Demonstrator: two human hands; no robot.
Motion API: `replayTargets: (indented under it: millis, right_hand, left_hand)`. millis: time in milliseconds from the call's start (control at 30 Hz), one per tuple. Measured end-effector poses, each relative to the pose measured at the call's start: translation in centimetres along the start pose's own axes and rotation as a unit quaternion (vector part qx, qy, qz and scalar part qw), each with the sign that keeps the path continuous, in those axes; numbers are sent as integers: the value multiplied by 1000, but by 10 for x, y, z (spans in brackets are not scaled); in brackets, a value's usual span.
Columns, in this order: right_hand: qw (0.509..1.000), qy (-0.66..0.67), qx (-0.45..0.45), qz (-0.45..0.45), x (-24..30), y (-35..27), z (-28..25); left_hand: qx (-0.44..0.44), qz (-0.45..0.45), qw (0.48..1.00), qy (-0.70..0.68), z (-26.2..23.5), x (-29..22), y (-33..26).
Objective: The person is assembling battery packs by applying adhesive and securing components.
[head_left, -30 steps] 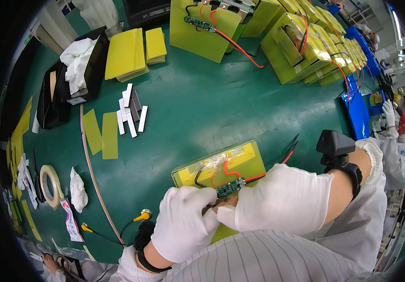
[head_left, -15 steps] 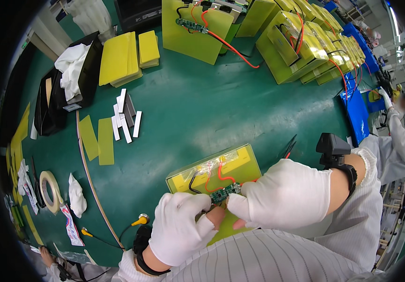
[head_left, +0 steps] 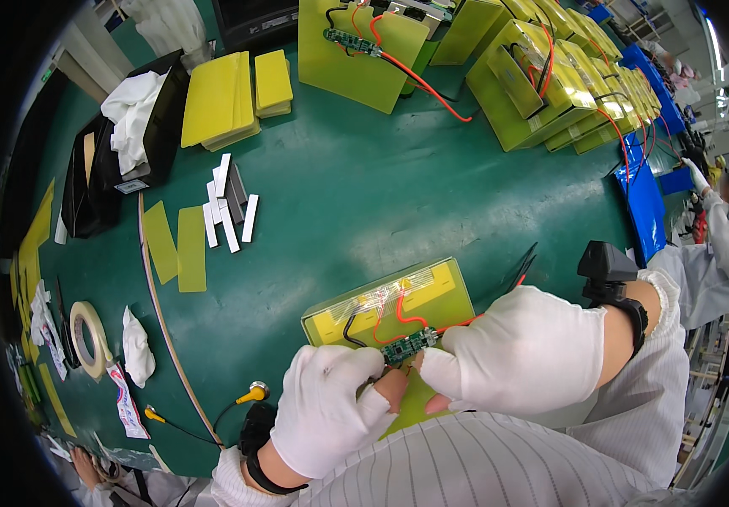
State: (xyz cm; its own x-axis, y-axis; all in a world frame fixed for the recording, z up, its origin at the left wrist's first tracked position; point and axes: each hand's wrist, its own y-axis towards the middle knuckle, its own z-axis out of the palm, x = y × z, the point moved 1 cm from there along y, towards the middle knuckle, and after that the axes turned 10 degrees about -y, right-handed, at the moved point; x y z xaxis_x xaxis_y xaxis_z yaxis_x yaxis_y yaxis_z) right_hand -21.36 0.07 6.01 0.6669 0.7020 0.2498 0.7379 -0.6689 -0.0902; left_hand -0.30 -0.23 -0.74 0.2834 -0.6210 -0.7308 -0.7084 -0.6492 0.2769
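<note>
A yellow-green battery pack (head_left: 432,287) lies near the table's front edge, with clear tape, black and red wires on its upper side. Over it is a small green circuit board (head_left: 410,346), wired to the pack. My left hand (head_left: 330,410), in a white glove with bare fingertips, pinches the board's left end. My right hand (head_left: 525,351), gloved likewise, is closed at the board's right end, its thumb against the lower edge; the curled fingers are partly hidden. A red wire runs from the board under that hand. Dark wire ends (head_left: 526,264) stick out beyond it.
Further packs (head_left: 533,93) stand at the far right, another with a board (head_left: 356,55) at the back. Yellow sheets (head_left: 221,97), white strips (head_left: 229,207), a black bin (head_left: 157,127), a tape roll (head_left: 88,338) and a yellow-black cord (head_left: 254,393) lie leftward. Co-workers are at both sides.
My right thumb and fingers have shifted slightly right, uncovering more of the board's right end. The board is turned a little. My left hand has barely moved.
</note>
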Motion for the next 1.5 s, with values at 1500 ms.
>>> replayTargets:
  millis: [1500]
  right_hand:
    - [998, 57, 10, 11, -2, -6, 2]
  left_hand:
    - [48, 8, 999, -12, -2, 1, -2]
